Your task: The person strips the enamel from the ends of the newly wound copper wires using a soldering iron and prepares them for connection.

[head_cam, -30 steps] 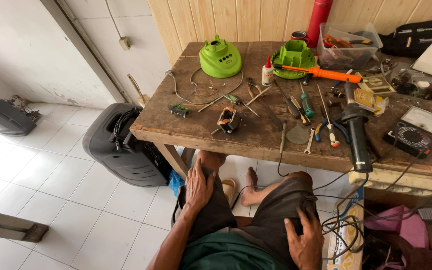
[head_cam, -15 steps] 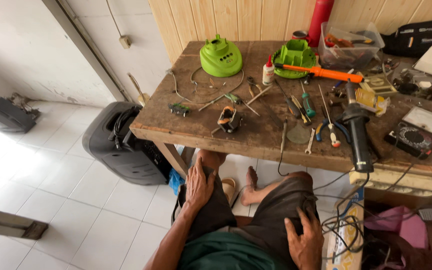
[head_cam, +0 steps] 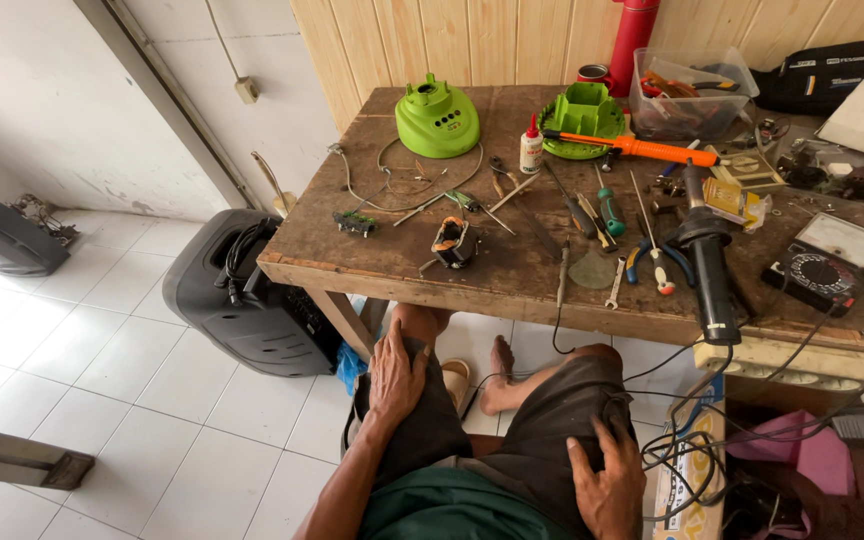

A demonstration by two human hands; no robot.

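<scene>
Knees are all both hands hold: left hand [head_cam: 397,372] and right hand [head_cam: 607,485] lie flat, fingers loosely spread. Small motor coil [head_cam: 452,242] at twelve o'clock looks heavy-ish, fragile; grab its frame.

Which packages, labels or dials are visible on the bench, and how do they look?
Small white glue bottle: upright near the green housings, red cap, red label.
Analog multimeter: right side, black body, white dial face.
Clear plastic box: back edge, rectangular, holding tools.
</scene>
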